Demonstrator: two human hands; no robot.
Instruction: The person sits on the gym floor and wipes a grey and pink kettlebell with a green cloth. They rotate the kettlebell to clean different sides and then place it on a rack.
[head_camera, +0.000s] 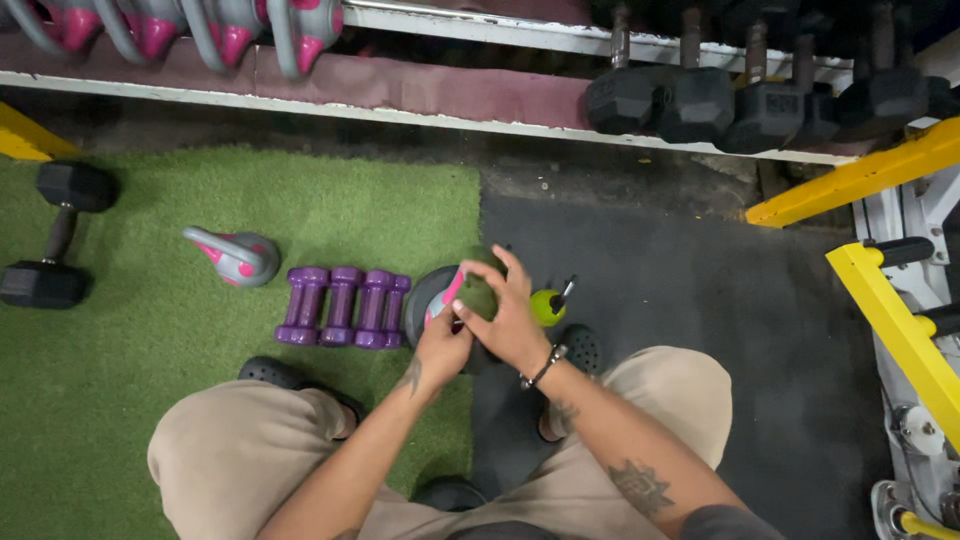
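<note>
Near the frame's centre both hands meet over a grey-and-pink kettlebell standing on the floor where the green artificial turf meets the dark rubber floor mat. The right hand is closed around a crumpled olive-green cloth, fingers curled over it, pressing it onto the kettlebell's top. The left hand is pinched shut against the kettlebell's near side, touching the cloth's lower edge (whether it grips the cloth or the metal cannot be told).

The open room lies to the right: the mat is bare out to the yellow steel frame at the right edge. Just right of the hands a small lime-green ball-shaped bottle with a dark stem sits close by.

To the left it is tighter. A row of four purple dumbbells lies just beside the kettlebell, then a second grey-and-pink kettlebell tipped on its side, and a black hexagonal dumbbell at the left edge. Along the top runs a white-railed rack carrying black hexagonal dumbbells upper right. The person's knees in tan trousers bound the lower frame.
</note>
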